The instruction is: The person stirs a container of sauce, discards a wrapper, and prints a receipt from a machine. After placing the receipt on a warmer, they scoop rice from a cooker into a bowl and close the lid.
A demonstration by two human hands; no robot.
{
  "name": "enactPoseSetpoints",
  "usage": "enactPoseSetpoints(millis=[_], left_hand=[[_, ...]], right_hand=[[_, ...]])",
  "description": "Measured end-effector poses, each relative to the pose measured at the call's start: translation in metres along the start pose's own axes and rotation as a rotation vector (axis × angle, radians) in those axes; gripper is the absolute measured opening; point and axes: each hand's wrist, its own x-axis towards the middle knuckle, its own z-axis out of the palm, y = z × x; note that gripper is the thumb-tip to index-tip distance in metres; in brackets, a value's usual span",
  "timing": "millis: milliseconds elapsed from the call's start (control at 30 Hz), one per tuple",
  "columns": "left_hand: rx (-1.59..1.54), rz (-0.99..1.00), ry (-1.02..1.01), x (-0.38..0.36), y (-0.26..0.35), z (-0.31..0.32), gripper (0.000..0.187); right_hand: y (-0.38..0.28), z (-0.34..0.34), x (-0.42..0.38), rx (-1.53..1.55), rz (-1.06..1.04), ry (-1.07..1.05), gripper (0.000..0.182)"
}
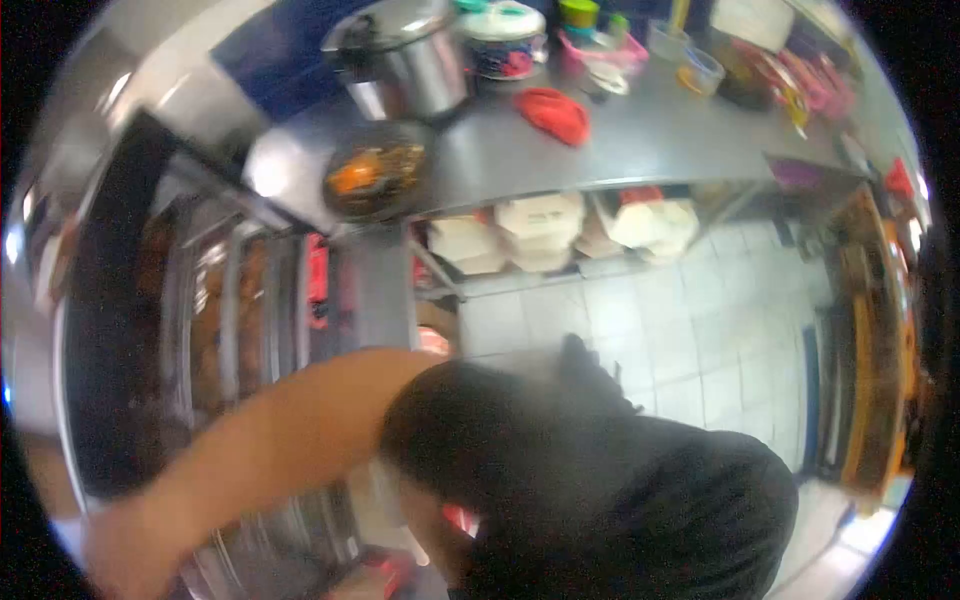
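My right arm reaches across the lower left of the head view, bare below a black sleeve. At its end my right hand (135, 550) is smeared by motion, so its fingers and anything in them cannot be made out. It is over the near end of a glass-sided case (105, 400) with metal trays of brownish food (208, 310). Under the sleeve a strip of skin shows, perhaps my other forearm; my left hand itself is not visible. A blurred red object (390, 572) lies at the bottom edge.
On the steel counter (470, 165) stand a large metal pot (420, 75), a dark pan of orange and brown food (375, 178), a red cloth (553, 114), a patterned tub (505, 45) and a pink basket (625, 58). White boxes (540, 225) sit underneath, above a tiled floor (650, 320).
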Motion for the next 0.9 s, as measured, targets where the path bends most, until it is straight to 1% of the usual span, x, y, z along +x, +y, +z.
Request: enactPoseSetpoints(millis=[33, 133, 167, 200, 267, 300, 333, 367, 400, 433, 467, 533, 567, 667, 733, 767, 800, 833, 867, 900], left_hand=[[0.012, -0.025, -0.049, 0.018, 0.007, 0.018, 0.047], [0.028, -0.119, -0.180, 0.073, 0.027, 0.077, 0.049], [0.021, -0.179, -0.198, 0.093, 0.036, 0.095, 0.050], [0.008, -0.259, -0.212, 0.109, 0.044, 0.114, 0.051], [-0.053, -0.552, -0.192, 0.138, 0.060, 0.151, 0.053], [-0.076, -0.637, -0.177, 0.150, 0.066, 0.167, 0.054], [-0.258, 0.168, -0.584, 0.171, -0.049, 0.143, 0.059], [-0.232, 0.166, -0.566, 0.184, -0.036, 0.147, 0.059], [-0.359, -0.209, -0.546, 0.198, -0.008, 0.157, 0.058], [-0.486, -0.577, -0.508, 0.210, 0.005, 0.166, 0.057], [-0.465, -0.567, -0.491, 0.221, -0.006, 0.171, 0.057], [-0.706, -0.060, -0.897, 0.248, -0.023, 0.178, 0.056], [-0.670, -0.046, -0.880, 0.257, -0.010, 0.184, 0.056], [-0.010, 0.072, -0.684, 0.268, 0.036, 0.227, 0.049], [0.380, 0.168, -0.553, 0.278, 0.069, 0.255, 0.046], [0.368, 0.192, -0.570, 0.287, 0.085, 0.264, 0.046], [0.295, 0.088, -0.617, 0.299, 0.103, 0.271, 0.046], [0.223, -0.017, -0.663, 0.311, 0.118, 0.275, 0.045], [0.286, -0.028, -0.695, 0.326, 0.131, 0.281, 0.046], [0.272, 0.005, -0.709, 0.342, 0.140, 0.282, 0.046]], right_hand=[[-0.001, -0.023, -0.008, -0.020, -0.049, -0.031, 0.027], [-0.001, -0.098, -0.075, -0.053, 0.075, -0.053, 0.028], [0.001, -0.120, -0.092, -0.065, 0.107, -0.041, 0.029], [0.006, -0.145, -0.111, -0.078, 0.144, -0.024, 0.029], [0.012, -0.190, -0.152, -0.106, 0.209, -0.026, 0.030], [0.013, -0.209, -0.169, -0.121, 0.227, -0.042, 0.031], [0.016, -0.230, -0.181, -0.143, 0.243, -0.048, 0.031], [0.019, -0.259, -0.196, -0.166, 0.269, -0.046, 0.032], [0.029, -0.278, -0.207, -0.193, 0.299, -0.049, 0.032], [0.038, -0.298, -0.222, -0.227, 0.338, -0.057, 0.033], [0.046, -0.320, -0.239, -0.260, 0.374, -0.071, 0.033], [0.065, -0.364, -0.277, -0.351, 0.452, -0.118, 0.034], [0.073, -0.388, -0.295, -0.396, 0.484, -0.135, 0.035], [0.086, -0.448, -0.376, -0.477, 0.645, -0.204, 0.036], [0.078, -0.479, -0.448, -0.495, 0.813, -0.294, 0.038], [0.066, -0.497, -0.497, -0.454, 0.988, -0.344, 0.038], [0.052, -0.507, -0.547, -0.366, 1.209, -0.450, 0.049], [0.029, -0.496, -0.608, -0.479, 1.419, -0.237, 0.060], [-0.006, -0.517, -0.639, -0.446, 1.563, -0.399, 0.060], [-0.037, -0.508, -0.699, -0.363, 1.894, -0.319, 0.058]])
